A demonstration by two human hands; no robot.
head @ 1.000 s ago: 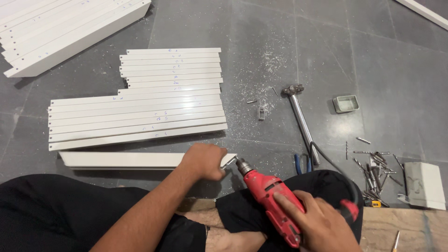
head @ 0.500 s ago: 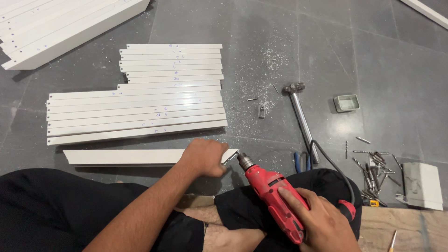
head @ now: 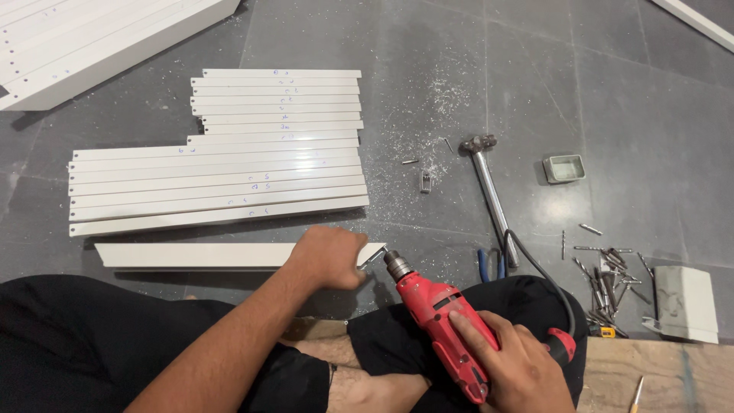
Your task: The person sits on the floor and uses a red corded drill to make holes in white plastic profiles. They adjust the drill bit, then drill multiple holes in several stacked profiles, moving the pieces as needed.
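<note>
Grey floor (head: 459, 61) holds white bars. Left hand (head: 329, 256) presses down on one white bar (head: 199, 255); right hand (head: 512, 359) grips the red drill (head: 440, 321).

Left hand (head: 330, 256): pressing down the end of a white metal strip (head: 199, 255) on the floor.
Right hand (head: 511, 361): gripping a red drill (head: 440, 321), bit against the strip's end.

One red drill (head: 443, 325) sits in the right hand (head: 516, 363). One white bar (head: 199, 255) lies under the left hand (head: 330, 256), thirteen more in a stack (head: 222, 164) beyond it. One hammer (head: 489, 187) and one small tray (head: 564, 168) lie beyond the right hand.
</note>
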